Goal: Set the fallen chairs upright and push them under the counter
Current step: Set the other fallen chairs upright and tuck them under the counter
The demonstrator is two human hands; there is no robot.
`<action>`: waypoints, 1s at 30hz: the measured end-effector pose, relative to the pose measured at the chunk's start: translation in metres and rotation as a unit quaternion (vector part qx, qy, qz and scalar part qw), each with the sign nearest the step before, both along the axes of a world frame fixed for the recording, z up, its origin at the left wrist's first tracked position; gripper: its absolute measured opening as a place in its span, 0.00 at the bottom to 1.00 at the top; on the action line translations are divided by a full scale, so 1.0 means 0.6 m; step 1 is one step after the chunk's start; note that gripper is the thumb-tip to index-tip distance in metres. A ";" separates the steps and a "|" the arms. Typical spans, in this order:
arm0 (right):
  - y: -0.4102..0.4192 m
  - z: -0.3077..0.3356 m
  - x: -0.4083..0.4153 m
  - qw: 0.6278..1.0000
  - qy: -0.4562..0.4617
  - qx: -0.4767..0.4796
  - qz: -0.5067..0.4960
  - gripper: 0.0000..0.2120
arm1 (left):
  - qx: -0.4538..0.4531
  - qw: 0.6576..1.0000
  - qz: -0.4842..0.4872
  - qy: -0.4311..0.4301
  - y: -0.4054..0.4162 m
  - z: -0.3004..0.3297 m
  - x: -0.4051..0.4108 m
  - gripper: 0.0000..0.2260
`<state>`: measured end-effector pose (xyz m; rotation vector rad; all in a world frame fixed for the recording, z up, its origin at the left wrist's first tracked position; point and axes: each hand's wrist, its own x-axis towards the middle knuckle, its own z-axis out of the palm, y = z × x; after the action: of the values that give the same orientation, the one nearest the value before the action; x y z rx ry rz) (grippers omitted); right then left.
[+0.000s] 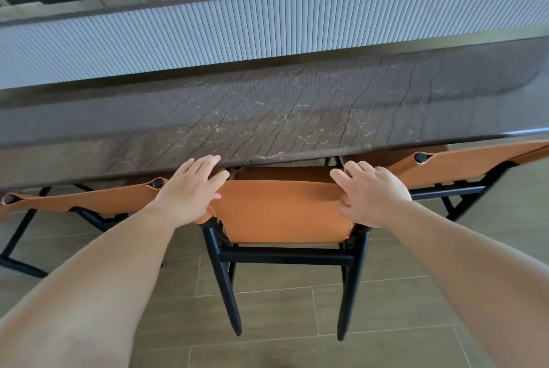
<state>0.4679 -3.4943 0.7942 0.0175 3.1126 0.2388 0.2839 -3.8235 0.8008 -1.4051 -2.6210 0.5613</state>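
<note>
Both hands rest with relaxed, nearly straight fingers on the orange backrest of the middle chair (282,213), left hand (190,189) and right hand (371,192) at its top corners, neither grip clenched; the chair stands upright, its seat already under the dark stone counter (267,118), between two tucked chairs. Even pressure from both palms should keep it square.

three orange chairs (285,213) upright (black frames), tucked under dark counter (267,118)
</note>
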 end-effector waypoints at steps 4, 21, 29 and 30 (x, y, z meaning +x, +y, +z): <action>-0.006 0.002 -0.009 1.000 0.001 0.010 -0.011 0.24 | -0.021 0.999 -0.033 0.018 -0.004 -0.003 -0.025 0.26; 0.070 -0.003 -0.058 1.000 0.005 0.020 0.023 0.31 | 0.054 0.993 0.048 -0.089 0.038 -0.009 -0.016 0.30; 0.130 0.008 -0.104 0.997 -0.042 0.036 0.057 0.31 | 0.081 0.983 0.126 -0.105 0.073 -0.024 0.030 0.29; 0.136 0.009 -0.109 0.996 -0.043 0.037 0.064 0.31 | 0.083 0.982 0.131 -0.106 0.076 -0.025 0.034 0.28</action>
<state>0.4026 -3.4129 0.7996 -0.1863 3.0210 0.3476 0.3042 -3.7780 0.7858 -1.1359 -2.9661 0.2182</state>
